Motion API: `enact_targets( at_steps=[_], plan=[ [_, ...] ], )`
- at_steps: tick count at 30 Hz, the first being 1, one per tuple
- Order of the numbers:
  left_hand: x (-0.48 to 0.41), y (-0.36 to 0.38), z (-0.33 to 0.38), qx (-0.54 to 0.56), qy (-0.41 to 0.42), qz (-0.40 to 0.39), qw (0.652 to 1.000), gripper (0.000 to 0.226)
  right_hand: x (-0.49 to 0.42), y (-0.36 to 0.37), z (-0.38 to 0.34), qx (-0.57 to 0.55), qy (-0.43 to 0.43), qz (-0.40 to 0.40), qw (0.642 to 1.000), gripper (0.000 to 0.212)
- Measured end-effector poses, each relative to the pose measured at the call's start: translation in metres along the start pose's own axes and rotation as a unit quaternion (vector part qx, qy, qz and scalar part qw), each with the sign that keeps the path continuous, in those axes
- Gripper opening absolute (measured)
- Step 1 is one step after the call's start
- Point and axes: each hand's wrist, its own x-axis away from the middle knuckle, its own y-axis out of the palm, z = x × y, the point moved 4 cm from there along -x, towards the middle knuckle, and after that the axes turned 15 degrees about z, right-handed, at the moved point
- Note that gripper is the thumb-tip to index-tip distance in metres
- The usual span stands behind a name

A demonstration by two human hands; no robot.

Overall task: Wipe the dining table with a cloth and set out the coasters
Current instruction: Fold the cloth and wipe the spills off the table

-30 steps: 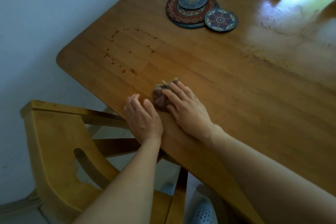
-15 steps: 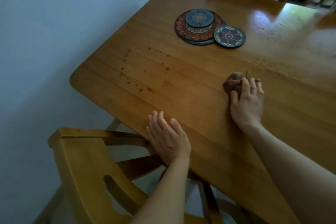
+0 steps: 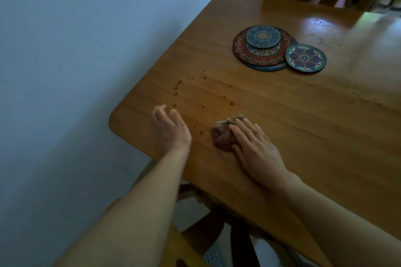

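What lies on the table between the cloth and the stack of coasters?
In the head view, only bare wood with reddish spots separates the cloth from the coasters.

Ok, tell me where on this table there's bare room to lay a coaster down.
Bare wood runs wide to the right of the right hand and below the coaster stack. The strip right of the lone coaster is free too. Avoid the near left corner: red spots, the cloth and the left hand crowd it.
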Motion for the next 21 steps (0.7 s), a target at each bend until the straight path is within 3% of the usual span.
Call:
enact_targets(
  at_steps=[6,11,13,21],
  plan=[
    [-0.038,0.008,-0.055,-0.192,0.089,-0.067,0.975,0.056,-0.02,-0.021,0.072,0.044,0.243,0.099,0.964,0.052],
    [-0.036,0.01,-0.06,-0.189,0.105,-0.025,0.976,0.059,-0.054,-0.01,0.077,0.074,0.403,0.173,0.896,0.054],
    [-0.036,0.01,-0.058,-0.186,0.107,-0.02,0.977,0.063,-0.072,0.0,0.066,0.075,0.401,0.178,0.895,0.055],
    [-0.033,0.009,-0.056,-0.187,0.103,-0.028,0.977,0.067,-0.129,0.03,0.017,0.023,0.214,0.106,0.971,0.053]
  ],
)
